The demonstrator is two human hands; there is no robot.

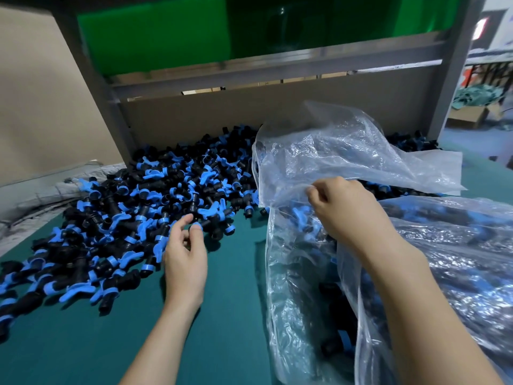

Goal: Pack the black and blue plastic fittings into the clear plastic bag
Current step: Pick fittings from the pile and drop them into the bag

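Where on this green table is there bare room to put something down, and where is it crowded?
Bare green table shows at the front, between the loose fittings on the left and the clear bag on the right. The back and left are crowded with fittings.

Teal table (222,315), right hand (344,207) pinching clear bag (319,151) rim, left hand (184,259) at fittings (125,207) pile edge (grip unclear)

I read the black and blue moulded plastic fittings (144,207) as hard, smooth and faintly shiny. The clear thin-film plastic bag (333,151) is glossy and crinkled, catching glare. The teal table covering (83,343) looks matt, the grey metal frame (277,65) dull, the green plastic panel (155,31) glossy, and the brown cardboard sheet (41,93) matt.
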